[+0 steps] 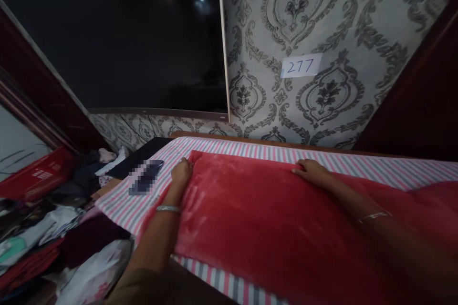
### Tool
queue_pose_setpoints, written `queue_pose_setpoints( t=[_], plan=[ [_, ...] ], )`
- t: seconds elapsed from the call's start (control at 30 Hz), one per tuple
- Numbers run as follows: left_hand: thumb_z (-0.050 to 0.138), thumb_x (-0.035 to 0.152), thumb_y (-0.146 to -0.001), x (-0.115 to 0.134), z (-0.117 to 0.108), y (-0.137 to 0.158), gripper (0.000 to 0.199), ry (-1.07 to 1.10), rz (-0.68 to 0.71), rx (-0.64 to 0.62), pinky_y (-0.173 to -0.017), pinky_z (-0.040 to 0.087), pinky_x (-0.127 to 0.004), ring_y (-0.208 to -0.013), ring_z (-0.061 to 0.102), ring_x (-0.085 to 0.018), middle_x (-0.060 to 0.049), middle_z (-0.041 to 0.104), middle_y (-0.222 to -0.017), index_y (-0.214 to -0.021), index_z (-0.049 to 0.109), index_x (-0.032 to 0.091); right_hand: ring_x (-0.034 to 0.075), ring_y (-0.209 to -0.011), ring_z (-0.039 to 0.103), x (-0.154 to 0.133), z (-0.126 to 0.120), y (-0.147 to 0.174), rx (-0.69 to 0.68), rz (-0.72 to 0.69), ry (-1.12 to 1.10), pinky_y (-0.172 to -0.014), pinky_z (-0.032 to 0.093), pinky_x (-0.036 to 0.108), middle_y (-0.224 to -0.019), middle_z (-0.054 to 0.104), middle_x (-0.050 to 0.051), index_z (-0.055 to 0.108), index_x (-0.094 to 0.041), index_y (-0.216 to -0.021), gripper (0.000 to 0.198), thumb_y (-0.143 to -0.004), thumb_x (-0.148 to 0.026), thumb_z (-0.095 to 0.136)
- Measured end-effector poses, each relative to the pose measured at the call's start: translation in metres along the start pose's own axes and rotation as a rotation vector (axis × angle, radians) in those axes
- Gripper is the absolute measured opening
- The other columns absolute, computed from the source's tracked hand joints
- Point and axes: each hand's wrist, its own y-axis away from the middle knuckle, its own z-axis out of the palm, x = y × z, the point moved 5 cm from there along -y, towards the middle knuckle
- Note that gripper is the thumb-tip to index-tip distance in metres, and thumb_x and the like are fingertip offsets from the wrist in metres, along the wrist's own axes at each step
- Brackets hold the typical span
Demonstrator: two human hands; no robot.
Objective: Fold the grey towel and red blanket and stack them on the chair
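A plush red blanket (246,209) lies spread over a pink, grey and white striped cloth (222,145). At the blanket's far left corner, my left hand (182,171) is closed on the edge. My right hand (312,172) is farther along the same far edge, its fingers curled and gripping the fabric there. Between the two hands the blanket lies fairly flat, with lighter brushed streaks near its left side. More of the red fabric runs off to the right, partly behind my right forearm.
A large dark television (118,38) hangs on the patterned wall, beside a paper (301,66) marked 277. A blurred dark item (145,181) lies on the striped cloth. Piled clothes (60,221) and a red box (39,176) stand at the left.
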Motion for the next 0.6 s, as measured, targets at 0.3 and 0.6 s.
queue_pose_setpoints(
  t=[0.3, 0.6],
  plan=[
    [0.033, 0.035, -0.102, -0.019, -0.043, -0.026, 0.036, -0.045, 0.006, 0.241, -0.085, 0.05, -0.039, -0.104, 0.07, -0.032, -0.02, 0.07, -0.112, -0.123, 0.051, 0.013, 0.022, -0.082, 0.063, -0.037, -0.036, -0.028, 0.311, -0.027, -0.16, -0.069, 0.041, 0.027, -0.088, 0.071, 0.006, 0.062, -0.021, -0.091, 0.014, -0.087, -0.034, 0.055],
    [0.038, 0.032, -0.101, -0.025, -0.005, -0.039, 0.038, -0.042, 0.031, -0.034, -0.091, 0.049, -0.039, -0.115, 0.067, -0.032, -0.025, 0.069, -0.119, -0.127, 0.052, 0.009, 0.024, -0.102, 0.064, -0.044, 0.021, -0.041, 0.07, 0.087, 0.035, -0.079, 0.045, 0.03, -0.113, 0.069, 0.014, 0.065, -0.015, -0.11, 0.027, -0.096, -0.031, 0.049]
  ],
)
